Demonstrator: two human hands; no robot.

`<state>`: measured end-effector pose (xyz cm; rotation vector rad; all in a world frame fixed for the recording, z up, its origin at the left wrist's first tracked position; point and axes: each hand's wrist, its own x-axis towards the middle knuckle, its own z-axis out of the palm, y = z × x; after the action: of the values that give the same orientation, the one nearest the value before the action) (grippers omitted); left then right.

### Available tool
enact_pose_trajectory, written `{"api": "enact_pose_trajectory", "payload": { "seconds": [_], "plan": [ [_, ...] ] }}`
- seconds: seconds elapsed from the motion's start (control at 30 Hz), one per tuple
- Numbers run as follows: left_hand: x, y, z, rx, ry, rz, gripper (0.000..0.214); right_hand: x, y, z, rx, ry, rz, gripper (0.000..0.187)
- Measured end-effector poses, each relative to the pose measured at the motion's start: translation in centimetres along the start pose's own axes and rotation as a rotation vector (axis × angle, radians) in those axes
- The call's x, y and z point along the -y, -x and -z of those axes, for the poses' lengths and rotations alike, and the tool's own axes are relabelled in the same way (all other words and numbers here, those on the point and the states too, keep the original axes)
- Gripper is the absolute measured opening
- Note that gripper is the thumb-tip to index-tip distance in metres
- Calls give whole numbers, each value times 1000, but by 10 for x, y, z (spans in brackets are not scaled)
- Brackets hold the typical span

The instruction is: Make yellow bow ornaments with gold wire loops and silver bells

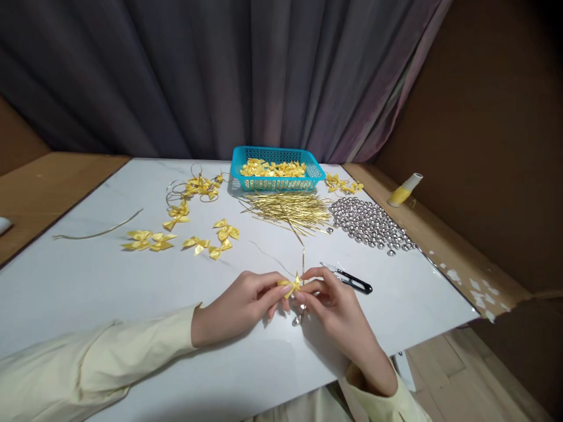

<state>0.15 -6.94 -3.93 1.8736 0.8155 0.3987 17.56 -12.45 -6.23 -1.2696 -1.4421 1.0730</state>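
Between the fingertips of both hands is a small yellow ribbon bow [290,285]. My left hand [253,302] pinches its left side, thumb on top. From the right, my right hand [329,296] closes its thumb and fingers on the bow's other side. A gold tie strip [303,258] rises from the fingers of my right hand, and a thin thread trails up and left from the bow. Just below the fingertips, small silver bells or beads [298,320] are near the table surface; whether they hang from the strip I cannot tell.
Behind my hands stand a blue basket [237,174] of yellow bows, a pile of gold strips [290,211] and a heap of silver pieces [369,221]. Black thread snips [354,281] lie right of my hand. Loose bows [149,239] are at left; a thread spool [404,190] stands right.
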Motion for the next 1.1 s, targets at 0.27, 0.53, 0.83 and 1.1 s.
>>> {"api": "enact_pose_trajectory", "payload": {
  "seconds": [0.27, 0.53, 0.83, 1.1],
  "plan": [
    [1, 2, -2, -38, -82, -20, 30, 5, 4, -2, -76, 143, 48, 10],
    [1, -5, 0, 45, 276, 154, 27, 2, 4, -2, -64, 99, 80, 15],
    [10, -13, 7, 216, 692, 284, 34, 1, 4, 3, 108, -234, -9, 22],
    [11, -11, 9, 272, 598, 16, 36, 3, 3, 14, 205, -647, -134, 24]
  ]
}}
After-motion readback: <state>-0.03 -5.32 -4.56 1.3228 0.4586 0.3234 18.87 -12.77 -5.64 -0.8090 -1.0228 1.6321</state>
